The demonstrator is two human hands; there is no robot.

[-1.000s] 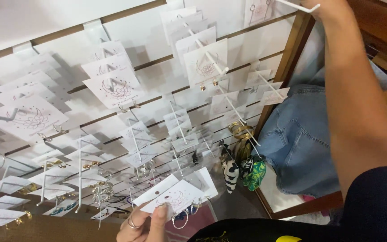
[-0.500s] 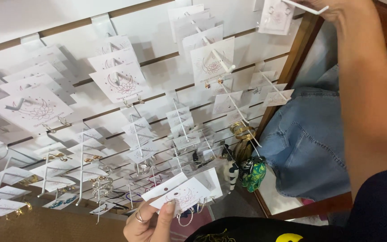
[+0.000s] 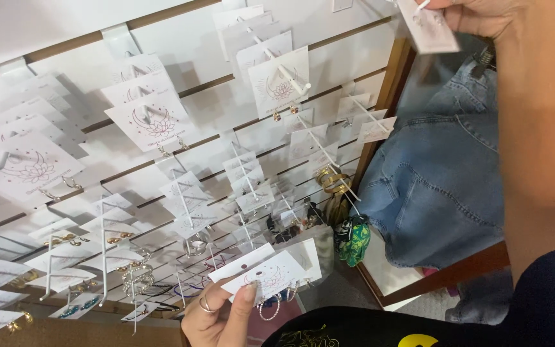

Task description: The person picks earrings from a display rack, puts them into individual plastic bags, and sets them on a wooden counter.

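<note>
**Earring cards: light, bendy, and best pinched by the edge**

Earring cards (image 3: 268, 273) are held fanned in a small stack low in the scene, near the bottom middle, just in front of the slatwall display (image 3: 181, 83). The stack is pinched by the left hand (image 3: 216, 315), thumb pressed on the front card, with hoops dangling off the lower edge. One more single card (image 3: 428, 29) is gripped up at the top right by the right hand (image 3: 483, 16), fingers closed on its top edge, right at the tip of a white peg hook (image 3: 419, 6).

Handling-wise, these look like thin paper card, so very light and easily creased if squeezed in the middle. The weight is probably all in the dangling earrings, which can swing and snag on neighbouring hooks. A grip along the card's edge, clear of the punched hole and away from the jewellery, seems the safest bet. A fanned stack is likely slippery too, card on card, so firm thumb pressure is wanted.

Rows of similar cards are hung on pegs across the board, and a denim garment (image 3: 438, 173) is seen off to the right.
</note>
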